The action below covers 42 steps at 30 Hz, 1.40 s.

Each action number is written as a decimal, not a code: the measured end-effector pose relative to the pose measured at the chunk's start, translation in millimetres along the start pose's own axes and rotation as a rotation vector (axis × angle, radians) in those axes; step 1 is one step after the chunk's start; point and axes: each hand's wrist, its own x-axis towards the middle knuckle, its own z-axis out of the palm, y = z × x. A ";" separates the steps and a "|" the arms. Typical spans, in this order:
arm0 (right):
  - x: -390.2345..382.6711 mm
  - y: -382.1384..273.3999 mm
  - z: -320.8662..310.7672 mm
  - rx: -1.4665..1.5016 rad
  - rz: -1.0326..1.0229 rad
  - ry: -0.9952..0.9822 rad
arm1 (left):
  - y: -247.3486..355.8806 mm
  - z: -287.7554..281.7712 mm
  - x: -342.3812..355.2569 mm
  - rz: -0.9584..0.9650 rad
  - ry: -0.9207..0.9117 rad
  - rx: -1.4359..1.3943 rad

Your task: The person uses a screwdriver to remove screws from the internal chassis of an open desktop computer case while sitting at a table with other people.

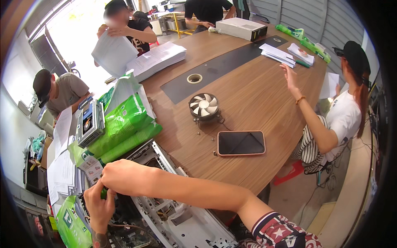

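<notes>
My left hand (99, 204) is curled closed at the lower left, over an open computer case (186, 223) with cables and boards inside. A small green piece shows at its fingers, too hidden to identify. My right hand (118, 175) reaches across the case and meets the left one, fingers closed; what they grip is hidden. A small printed sheet (90, 165) lies just behind my hands. On the wooden table stand a cooler fan (205, 105) and, nearer, a phone (240, 142) lying flat, with a few screws beside them.
Green bags (122, 132), a metal component (89, 124) and paper stacks (155, 60) crowd the left. A pale case (242, 28) and papers (275, 53) sit farther back. Co-workers surround the table: one right (341, 111), one left (66, 91), two at the back (138, 37) (204, 12).
</notes>
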 end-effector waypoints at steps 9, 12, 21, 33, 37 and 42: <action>-2.4 1.6 -1.5 0.065 0.020 -0.002 | 8.6 4.2 0.4 -0.012 0.018 0.110; -3.6 1.3 -5.5 0.073 0.025 -0.012 | 7.3 8.8 -1.1 -0.007 0.049 0.113; -3.9 2.6 -7.0 0.054 0.022 -0.038 | 4.2 13.6 -3.6 -0.048 0.066 0.106; 0.8 1.2 -5.7 -0.119 0.015 -0.021 | -6.1 5.8 -6.7 -0.073 0.088 0.121; 0.2 3.8 -7.3 -0.129 0.100 -0.062 | -0.9 19.3 -3.9 -0.031 0.101 0.061; -2.6 -3.6 -22.5 -0.117 0.131 -0.103 | -1.5 19.7 -5.3 -0.006 0.123 0.082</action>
